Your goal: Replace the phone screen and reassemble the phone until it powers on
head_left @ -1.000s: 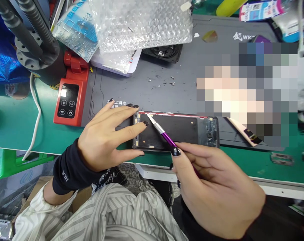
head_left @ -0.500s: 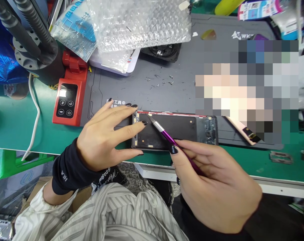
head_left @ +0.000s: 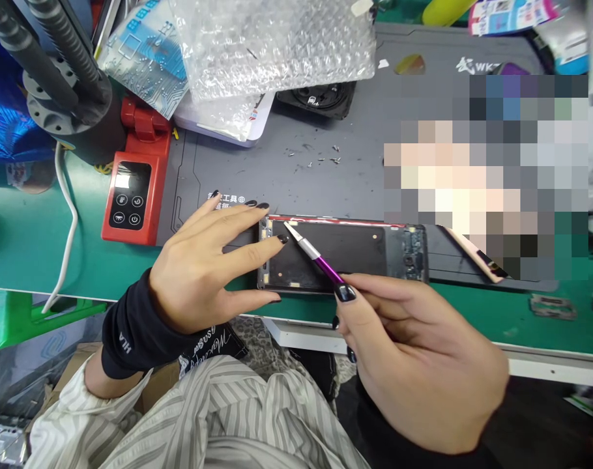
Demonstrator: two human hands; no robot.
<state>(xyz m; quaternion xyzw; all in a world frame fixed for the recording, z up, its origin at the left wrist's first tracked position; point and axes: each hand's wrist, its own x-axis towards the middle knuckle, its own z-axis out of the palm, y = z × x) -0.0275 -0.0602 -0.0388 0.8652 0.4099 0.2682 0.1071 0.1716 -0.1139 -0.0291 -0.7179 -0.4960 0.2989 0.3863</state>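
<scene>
A dark phone frame [head_left: 338,251] lies flat at the mat's front edge, a red strip [head_left: 335,221] running along its far long side. My left hand [head_left: 203,267] rests against its left end with fingers stretched and spread, index fingertip over the frame and thumb by the near corner. In a pinch, my right hand [head_left: 418,352] grips a craft knife [head_left: 328,267] with a purple handle and silver collar. Its pale pointed blade is at the frame's far left part, close to the red strip; whether it touches cannot be told.
Small screws [head_left: 335,159] lie scattered on the grey mat [head_left: 365,137]. Behind are bubble wrap [head_left: 281,45] and a black round-patterned part [head_left: 320,101]. A red device with buttons [head_left: 130,198] stands left. Metal bits [head_left: 553,306] sit at right, near a blurred patch [head_left: 487,176].
The knife tip has shifted slightly left along the frame's far edge, and my right thumb has moved a little on the handle. My left hand has stayed in place.
</scene>
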